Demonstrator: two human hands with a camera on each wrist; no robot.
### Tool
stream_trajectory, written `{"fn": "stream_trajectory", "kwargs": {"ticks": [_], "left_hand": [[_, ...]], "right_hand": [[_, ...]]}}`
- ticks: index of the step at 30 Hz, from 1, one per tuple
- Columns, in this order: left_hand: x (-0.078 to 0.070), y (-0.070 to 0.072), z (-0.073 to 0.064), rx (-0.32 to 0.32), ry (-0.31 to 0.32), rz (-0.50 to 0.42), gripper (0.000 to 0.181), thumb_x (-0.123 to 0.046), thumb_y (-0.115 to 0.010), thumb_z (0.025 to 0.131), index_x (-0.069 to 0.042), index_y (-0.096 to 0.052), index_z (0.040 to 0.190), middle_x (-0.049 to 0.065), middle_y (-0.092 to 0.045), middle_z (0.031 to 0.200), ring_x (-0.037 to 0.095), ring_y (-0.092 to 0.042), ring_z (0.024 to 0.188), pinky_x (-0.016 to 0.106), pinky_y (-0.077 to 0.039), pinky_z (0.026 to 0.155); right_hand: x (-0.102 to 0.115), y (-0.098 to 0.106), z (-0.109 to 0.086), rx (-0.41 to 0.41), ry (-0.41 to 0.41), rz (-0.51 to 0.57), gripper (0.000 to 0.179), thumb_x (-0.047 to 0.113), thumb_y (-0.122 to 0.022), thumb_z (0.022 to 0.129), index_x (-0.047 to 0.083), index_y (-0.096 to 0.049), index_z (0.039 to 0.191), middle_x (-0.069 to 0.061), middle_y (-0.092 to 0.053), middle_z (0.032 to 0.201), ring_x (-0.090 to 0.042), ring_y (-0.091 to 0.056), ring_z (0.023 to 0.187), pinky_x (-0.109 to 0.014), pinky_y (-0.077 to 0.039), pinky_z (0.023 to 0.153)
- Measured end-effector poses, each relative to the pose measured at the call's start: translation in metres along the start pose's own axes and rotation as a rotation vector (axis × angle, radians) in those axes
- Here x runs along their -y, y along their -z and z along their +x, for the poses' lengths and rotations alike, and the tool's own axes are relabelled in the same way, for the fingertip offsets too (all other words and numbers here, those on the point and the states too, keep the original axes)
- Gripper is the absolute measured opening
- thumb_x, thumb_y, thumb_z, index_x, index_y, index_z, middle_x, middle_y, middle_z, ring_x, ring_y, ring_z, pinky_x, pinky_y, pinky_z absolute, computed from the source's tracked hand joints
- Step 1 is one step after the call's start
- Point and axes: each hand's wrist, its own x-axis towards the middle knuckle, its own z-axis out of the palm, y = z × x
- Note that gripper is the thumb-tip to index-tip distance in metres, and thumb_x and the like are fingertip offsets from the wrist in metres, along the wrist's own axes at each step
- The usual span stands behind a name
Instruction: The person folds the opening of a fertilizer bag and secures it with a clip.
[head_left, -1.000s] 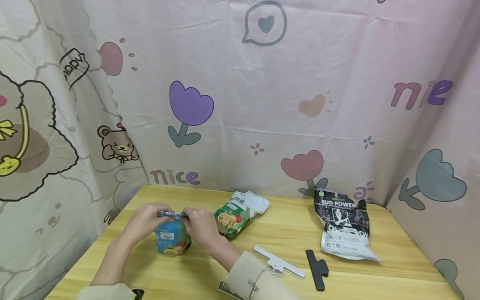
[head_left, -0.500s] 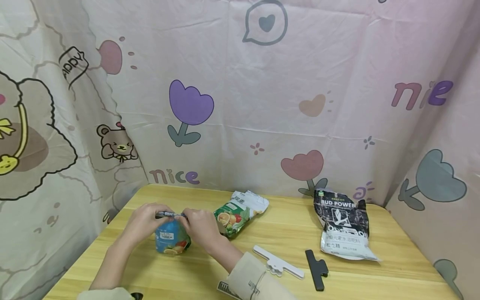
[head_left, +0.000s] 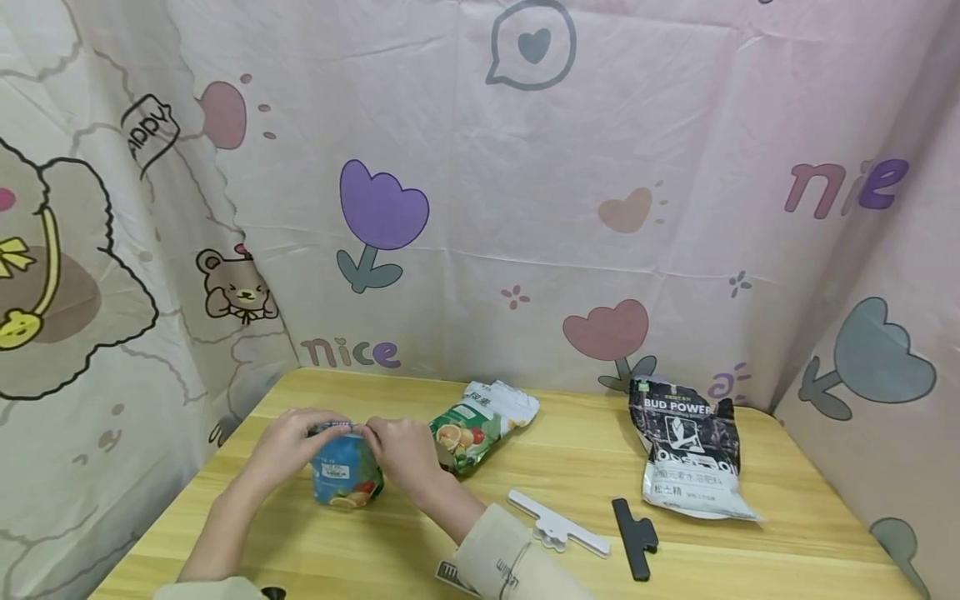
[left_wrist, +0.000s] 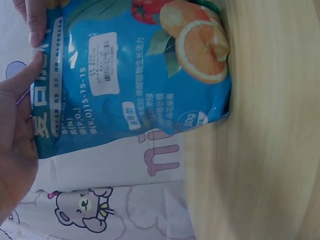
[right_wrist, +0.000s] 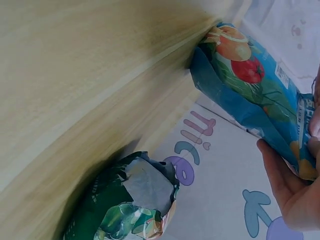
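Note:
A blue bag [head_left: 341,477] printed with fruit stands upright on the left part of the wooden table, its top folded over. My left hand [head_left: 288,443] grips the left end of that top edge, thumb on the front. At the other end my right hand [head_left: 405,454] pinches the same edge. The left wrist view shows the bag's front [left_wrist: 130,75] with a white barcode label, and the left fingers [left_wrist: 37,22] at its top. In the right wrist view the right hand [right_wrist: 292,195] holds the upper side of the bag.
A green bag [head_left: 465,435] lies just right of my right hand. Further right are a white clip [head_left: 558,525], a black clip [head_left: 634,540] and a black-and-white bag [head_left: 686,454]. A grey striped object [head_left: 453,577] is partly hidden by my right sleeve. A patterned cloth [head_left: 480,208] hangs behind.
The left thumb has shifted up and lies along the front of the bag's top. Less of the folded strip shows between my hands. The bag stays in place.

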Motion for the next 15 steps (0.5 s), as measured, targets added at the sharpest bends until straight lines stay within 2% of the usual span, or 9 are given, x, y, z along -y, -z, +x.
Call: {"fn": "stream_trajectory", "kwargs": {"ticks": [4,7,11,15], "left_hand": [[-0.0009,-0.0019,-0.0001,-0.051,-0.01,0.017,0.01,-0.016,-0.067,0.085,-0.01,-0.073,0.089,0.005,-0.069,0.091,0.03,-0.062,0.088,0.056,-0.039,0.085],[-0.0015,-0.0017,-0.0009,-0.065,-0.013,0.017,0.009,-0.014,-0.067,0.084,-0.01,-0.074,0.088,0.005,-0.069,0.089,0.029,-0.062,0.086,0.055,-0.04,0.083],[-0.0018,-0.0012,-0.0016,-0.057,-0.011,0.014,0.009,-0.014,-0.067,0.084,-0.01,-0.074,0.089,0.005,-0.069,0.089,0.028,-0.062,0.086,0.055,-0.04,0.083],[-0.0011,0.0001,-0.0025,-0.02,0.003,-0.021,0.012,-0.017,-0.065,0.086,-0.011,-0.073,0.092,0.005,-0.068,0.094,0.029,-0.061,0.091,0.056,-0.037,0.088]], "right_hand": [[0.0003,-0.0004,0.0001,-0.008,-0.003,-0.031,0.024,0.032,-0.054,0.093,0.018,-0.069,0.081,0.008,-0.064,0.064,-0.003,-0.055,0.049,-0.011,-0.036,0.041],[0.0005,-0.0008,-0.0001,-0.007,-0.006,-0.042,0.024,0.033,-0.054,0.093,0.019,-0.069,0.081,0.008,-0.064,0.064,-0.004,-0.056,0.049,-0.012,-0.037,0.041],[0.0003,-0.0018,-0.001,-0.007,-0.003,-0.035,0.024,0.033,-0.054,0.093,0.019,-0.07,0.081,0.009,-0.064,0.064,-0.003,-0.054,0.048,-0.011,-0.035,0.041],[-0.0008,0.0007,-0.0031,0.026,-0.019,0.046,0.027,0.033,-0.051,0.095,0.017,-0.07,0.084,0.009,-0.065,0.068,-0.001,-0.053,0.049,-0.01,-0.034,0.042]]}}
